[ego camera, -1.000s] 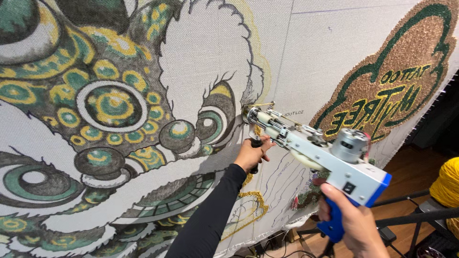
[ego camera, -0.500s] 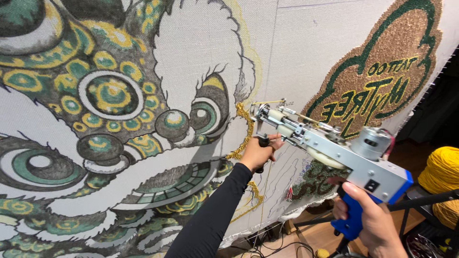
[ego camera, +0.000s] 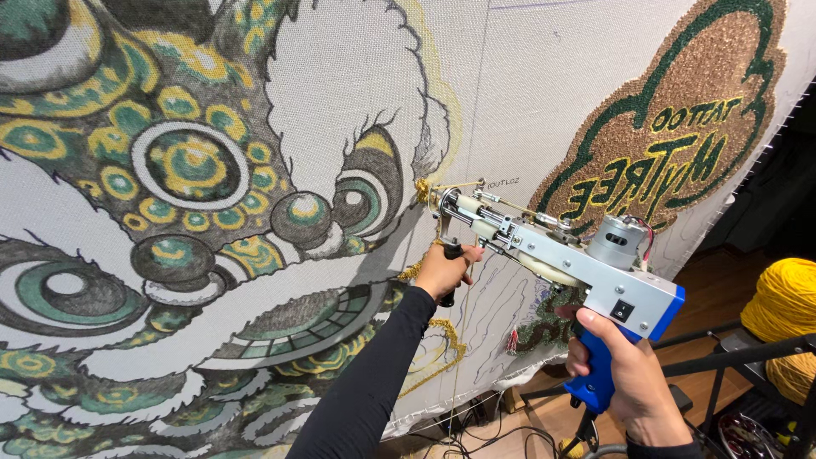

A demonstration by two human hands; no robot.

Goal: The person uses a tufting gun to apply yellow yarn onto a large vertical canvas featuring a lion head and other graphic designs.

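A person is pressing a tufting gun (ego camera: 552, 251) against a large stretched backing cloth (ego camera: 527, 93), its needle tip touching a patch of gold yarn at the edge of a lion-dance face design (ego camera: 187, 212) in green, yellow and white. The left hand (ego camera: 444, 270), in a black sleeve, is gripping the gun's black front handle, while the right hand (ego camera: 625, 374) is wrapping around the blue rear grip beneath the silver body and motor. A brown, green-edged tufted emblem (ego camera: 680, 110) is hanging upper right. A cone of yellow yarn (ego camera: 786, 310) is sitting at the far right.
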